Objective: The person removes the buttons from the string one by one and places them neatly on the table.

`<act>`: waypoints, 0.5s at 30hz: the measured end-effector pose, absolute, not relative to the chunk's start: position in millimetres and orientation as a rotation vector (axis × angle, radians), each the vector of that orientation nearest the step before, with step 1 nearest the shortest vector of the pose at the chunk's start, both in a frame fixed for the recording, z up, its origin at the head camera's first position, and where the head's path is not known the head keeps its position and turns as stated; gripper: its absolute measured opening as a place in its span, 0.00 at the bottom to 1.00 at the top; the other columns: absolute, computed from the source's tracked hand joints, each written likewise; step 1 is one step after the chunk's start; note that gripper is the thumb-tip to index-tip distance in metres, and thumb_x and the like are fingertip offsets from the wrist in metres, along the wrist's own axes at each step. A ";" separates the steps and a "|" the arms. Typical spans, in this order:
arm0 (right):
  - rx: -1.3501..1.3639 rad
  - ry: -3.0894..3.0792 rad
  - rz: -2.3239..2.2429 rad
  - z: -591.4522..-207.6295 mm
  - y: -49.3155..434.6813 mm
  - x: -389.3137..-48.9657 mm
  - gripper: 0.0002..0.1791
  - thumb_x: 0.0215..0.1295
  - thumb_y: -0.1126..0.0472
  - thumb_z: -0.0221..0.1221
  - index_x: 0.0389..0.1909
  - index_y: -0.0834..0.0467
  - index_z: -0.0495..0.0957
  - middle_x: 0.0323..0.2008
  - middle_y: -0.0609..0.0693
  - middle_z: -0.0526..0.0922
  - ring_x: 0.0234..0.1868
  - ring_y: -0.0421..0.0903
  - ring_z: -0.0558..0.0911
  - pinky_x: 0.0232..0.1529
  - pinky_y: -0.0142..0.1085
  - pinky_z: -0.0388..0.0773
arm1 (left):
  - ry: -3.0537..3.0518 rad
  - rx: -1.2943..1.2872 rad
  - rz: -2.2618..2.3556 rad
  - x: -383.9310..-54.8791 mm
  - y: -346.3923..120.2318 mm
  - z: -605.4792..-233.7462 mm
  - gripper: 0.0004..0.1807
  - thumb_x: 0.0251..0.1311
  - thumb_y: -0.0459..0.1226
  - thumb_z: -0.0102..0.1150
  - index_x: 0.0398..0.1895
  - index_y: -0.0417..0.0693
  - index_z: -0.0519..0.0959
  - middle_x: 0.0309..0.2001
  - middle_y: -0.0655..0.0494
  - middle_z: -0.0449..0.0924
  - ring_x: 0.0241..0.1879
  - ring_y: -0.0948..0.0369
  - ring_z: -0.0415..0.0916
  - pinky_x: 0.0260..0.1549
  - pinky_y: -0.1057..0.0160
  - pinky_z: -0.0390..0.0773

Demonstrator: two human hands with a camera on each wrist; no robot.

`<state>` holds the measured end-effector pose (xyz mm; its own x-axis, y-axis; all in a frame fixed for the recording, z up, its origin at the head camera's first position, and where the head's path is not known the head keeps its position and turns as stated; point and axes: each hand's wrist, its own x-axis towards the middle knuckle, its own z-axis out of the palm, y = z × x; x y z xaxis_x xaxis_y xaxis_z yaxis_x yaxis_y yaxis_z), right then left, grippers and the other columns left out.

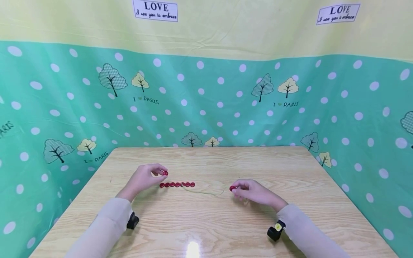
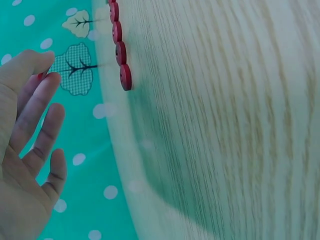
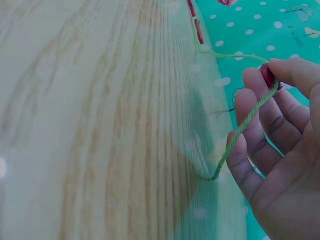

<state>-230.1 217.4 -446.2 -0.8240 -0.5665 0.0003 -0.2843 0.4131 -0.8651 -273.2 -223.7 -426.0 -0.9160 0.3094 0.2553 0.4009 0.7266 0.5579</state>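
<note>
Between thumb and fingertips my left hand (image 1: 149, 176) pinches a red button (image 1: 165, 173), held just above a row of buttons. Only a sliver of that button shows past the thumb in the left wrist view. My right hand (image 1: 253, 192) pinches another red button (image 3: 267, 75) together with a green cord (image 3: 244, 124). One stretch of cord runs from the row to this button; the other hangs down past the fingers to a loose end. Whether it passes through the button's holes is hidden. Several red buttons (image 1: 177, 185) lie side by side in a straight row, nearer the left hand.
A wooden table (image 1: 206, 222) bears everything. Behind it and at both sides hangs a green and yellow curtain (image 1: 213, 93) with dots and trees. Black wrist cameras (image 1: 275, 231) are strapped to both forearms.
</note>
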 end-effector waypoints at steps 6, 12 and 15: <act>-0.737 2.389 -1.358 -446.4 217.6 -231.0 0.17 0.75 0.53 0.57 0.52 0.63 0.80 0.38 0.54 0.83 0.38 0.53 0.81 0.36 0.40 0.80 | -2.800 -0.570 -0.941 -271.8 -231.9 -427.0 0.11 0.59 0.40 0.71 0.45 0.52 0.86 0.38 0.62 0.86 0.39 0.59 0.78 0.42 0.54 0.76; -0.740 2.400 -1.349 -446.1 218.2 -231.8 0.18 0.76 0.52 0.56 0.52 0.62 0.80 0.38 0.56 0.83 0.37 0.52 0.81 0.36 0.41 0.79 | -2.850 -0.558 -0.942 -270.9 -243.3 -430.0 0.13 0.61 0.40 0.70 0.47 0.46 0.86 0.43 0.57 0.86 0.42 0.54 0.79 0.46 0.51 0.77; -0.723 2.400 -1.345 -445.7 218.2 -232.5 0.18 0.75 0.52 0.56 0.52 0.61 0.80 0.38 0.58 0.83 0.37 0.52 0.81 0.36 0.41 0.79 | -2.877 -0.535 -0.942 -270.7 -248.1 -432.0 0.14 0.61 0.40 0.70 0.47 0.45 0.86 0.44 0.54 0.85 0.43 0.53 0.80 0.46 0.51 0.78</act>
<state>-232.5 218.2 -445.7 -0.8298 -0.5579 -0.0115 -0.2814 0.4362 -0.8547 -270.7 -248.1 -432.0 -0.9372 0.3048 0.1694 0.3459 0.7519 0.5612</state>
